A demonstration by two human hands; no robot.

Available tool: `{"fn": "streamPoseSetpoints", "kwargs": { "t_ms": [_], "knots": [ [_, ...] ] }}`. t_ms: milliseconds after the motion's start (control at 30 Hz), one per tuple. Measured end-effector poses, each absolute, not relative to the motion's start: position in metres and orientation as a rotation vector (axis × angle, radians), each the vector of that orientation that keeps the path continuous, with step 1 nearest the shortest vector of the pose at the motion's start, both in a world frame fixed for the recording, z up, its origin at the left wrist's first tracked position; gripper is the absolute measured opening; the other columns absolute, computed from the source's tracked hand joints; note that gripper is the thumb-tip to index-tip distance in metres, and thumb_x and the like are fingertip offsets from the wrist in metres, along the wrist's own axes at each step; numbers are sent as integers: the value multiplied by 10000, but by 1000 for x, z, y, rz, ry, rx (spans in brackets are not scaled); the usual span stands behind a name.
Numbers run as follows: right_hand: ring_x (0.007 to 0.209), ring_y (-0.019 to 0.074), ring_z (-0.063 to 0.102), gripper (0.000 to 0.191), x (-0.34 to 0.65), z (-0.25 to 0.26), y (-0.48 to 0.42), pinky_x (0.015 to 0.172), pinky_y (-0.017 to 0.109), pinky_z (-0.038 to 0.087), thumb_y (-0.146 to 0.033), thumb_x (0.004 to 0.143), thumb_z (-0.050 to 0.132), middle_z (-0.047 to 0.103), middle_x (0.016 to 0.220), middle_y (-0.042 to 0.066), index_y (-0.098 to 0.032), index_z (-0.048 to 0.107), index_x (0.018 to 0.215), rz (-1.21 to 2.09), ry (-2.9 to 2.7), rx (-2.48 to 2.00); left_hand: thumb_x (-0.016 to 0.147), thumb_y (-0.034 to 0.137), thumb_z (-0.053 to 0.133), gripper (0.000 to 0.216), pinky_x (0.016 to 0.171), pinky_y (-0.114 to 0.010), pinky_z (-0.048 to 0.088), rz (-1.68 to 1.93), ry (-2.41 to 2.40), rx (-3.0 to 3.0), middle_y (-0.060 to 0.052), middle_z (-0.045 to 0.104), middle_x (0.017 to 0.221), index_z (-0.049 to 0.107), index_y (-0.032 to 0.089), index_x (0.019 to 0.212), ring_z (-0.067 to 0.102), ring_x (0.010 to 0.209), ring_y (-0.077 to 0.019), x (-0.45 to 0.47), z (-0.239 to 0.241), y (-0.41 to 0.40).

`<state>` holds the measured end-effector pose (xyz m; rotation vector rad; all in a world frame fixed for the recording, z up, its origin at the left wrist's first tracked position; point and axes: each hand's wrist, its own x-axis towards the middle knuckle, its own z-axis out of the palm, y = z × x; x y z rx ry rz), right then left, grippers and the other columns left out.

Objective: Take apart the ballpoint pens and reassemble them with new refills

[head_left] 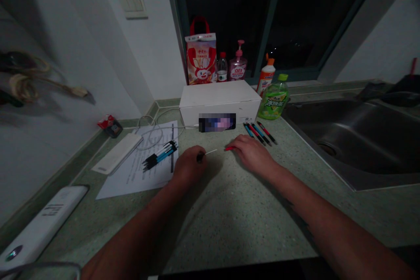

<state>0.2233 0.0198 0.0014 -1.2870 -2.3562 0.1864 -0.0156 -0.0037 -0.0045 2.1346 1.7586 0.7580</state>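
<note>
My left hand (188, 166) is closed around a dark pen part, and a thin white refill (211, 152) sticks out of it to the right. My right hand (251, 153) is closed and pinches a small red piece (229, 148) at its fingertips. The two hands rest close together on the green speckled counter (229, 210). Several pens (260, 133) with blue and red barrels lie just beyond my right hand. More blue and black pens (160, 155) lie on a printed sheet of paper (138, 170) left of my left hand.
A white box (218, 98) stands behind the hands, with a green bottle (274, 98), a red-and-white bag (201, 59) and other bottles near the dark window. A steel sink (348, 135) lies right. White power banks (116, 153) and a cable sit left.
</note>
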Motion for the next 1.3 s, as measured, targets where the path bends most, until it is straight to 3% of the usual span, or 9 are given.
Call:
{"fn": "streamPoseSetpoints", "kwargs": {
  "t_ms": [433,900,1167,1300],
  "knots": [
    [974,262,573,298,221,3,19,885,390,425,-27,916,595,683,976,66,-244,770,1024,138,-2512,-1207,843,183,569,88,702,-288,424,735,1808,2087,-29,693,862,643,213,880,622,792,-187,-14,-3,-5],
    [1013,231,611,167,218,-19,32,908,353,464,-109,942,667,685,1026,57,-207,733,1060,256,-2372,-1233,848,177,574,89,725,-290,445,738,1733,2144,-30,688,874,650,207,882,618,812,-186,-11,-3,-7],
    [1059,233,582,162,212,2,15,943,369,461,-228,979,661,660,1074,73,-212,709,1133,289,-2331,-1092,839,179,584,135,768,-284,481,802,1585,2210,-33,693,943,668,206,942,632,878,-185,-11,-12,-6],
    [1011,225,588,82,203,6,7,899,357,462,-213,952,699,666,1023,67,-201,726,1029,289,-2411,-1042,849,177,593,150,790,-302,471,811,1461,2298,-42,693,932,686,193,966,624,889,-195,-9,-13,-8]
  ]
}}
